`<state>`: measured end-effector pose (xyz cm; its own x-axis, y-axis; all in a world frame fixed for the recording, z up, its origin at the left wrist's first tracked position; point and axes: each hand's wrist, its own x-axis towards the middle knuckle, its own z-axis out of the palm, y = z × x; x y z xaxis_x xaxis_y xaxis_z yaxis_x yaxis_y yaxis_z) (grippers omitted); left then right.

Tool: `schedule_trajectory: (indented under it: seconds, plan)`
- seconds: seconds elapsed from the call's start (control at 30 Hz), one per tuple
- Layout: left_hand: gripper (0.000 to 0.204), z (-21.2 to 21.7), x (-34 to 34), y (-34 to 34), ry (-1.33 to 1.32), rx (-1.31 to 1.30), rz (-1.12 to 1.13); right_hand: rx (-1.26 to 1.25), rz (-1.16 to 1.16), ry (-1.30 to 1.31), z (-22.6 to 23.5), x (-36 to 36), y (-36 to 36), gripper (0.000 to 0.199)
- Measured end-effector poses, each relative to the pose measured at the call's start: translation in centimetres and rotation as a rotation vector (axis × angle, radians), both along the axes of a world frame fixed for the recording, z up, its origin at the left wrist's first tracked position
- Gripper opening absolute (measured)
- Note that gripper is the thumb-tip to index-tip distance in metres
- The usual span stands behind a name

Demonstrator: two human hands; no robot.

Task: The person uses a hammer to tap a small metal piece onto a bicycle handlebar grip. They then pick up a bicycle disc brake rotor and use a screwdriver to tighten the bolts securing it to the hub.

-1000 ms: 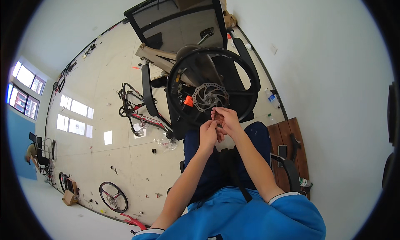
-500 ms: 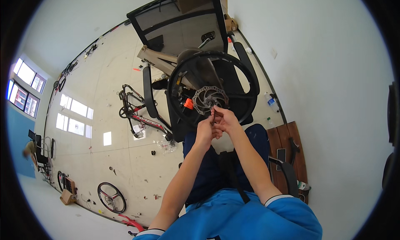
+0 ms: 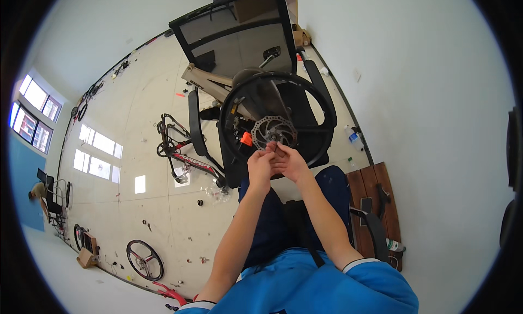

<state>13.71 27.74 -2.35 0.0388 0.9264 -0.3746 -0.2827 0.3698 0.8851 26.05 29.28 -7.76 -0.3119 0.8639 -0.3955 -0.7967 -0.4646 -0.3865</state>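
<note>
1. Filling upper centre: black mesh-backed chair [image 3: 245, 44].
2. Centre frame, over the chair: black wheel [image 3: 316, 129].
3. At wheel's hub, near frame centre: silver brake disc [image 3: 265, 130].
4. At disc's lower edge: left hand [image 3: 260, 168] and right hand [image 3: 291, 163], fingertips close together; whether either grip pinches anything, too small to tell.

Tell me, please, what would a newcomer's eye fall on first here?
First, probably the big black wheel in the centre, over the chair, with its silver disc in the middle. Next, the left hand and right hand close together at the disc's near side; what they hold is too small to tell. Then the bright orange piece, just left of the disc.
</note>
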Motion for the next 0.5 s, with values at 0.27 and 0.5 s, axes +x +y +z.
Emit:
schedule_trajectory:
  seconds: [0.27,0.5]
  plan:
    - [0.02,1.6,-0.2,-1.6,0.441,0.423,0.094,-0.126,-0.203,0.158,-2.3,-0.7,1.6,0.014]
    - [0.01,1.5,0.2,-1.1,0.797,0.599,0.032,-0.104,-0.207,0.165,-2.3,-1.2,1.3,0.011]
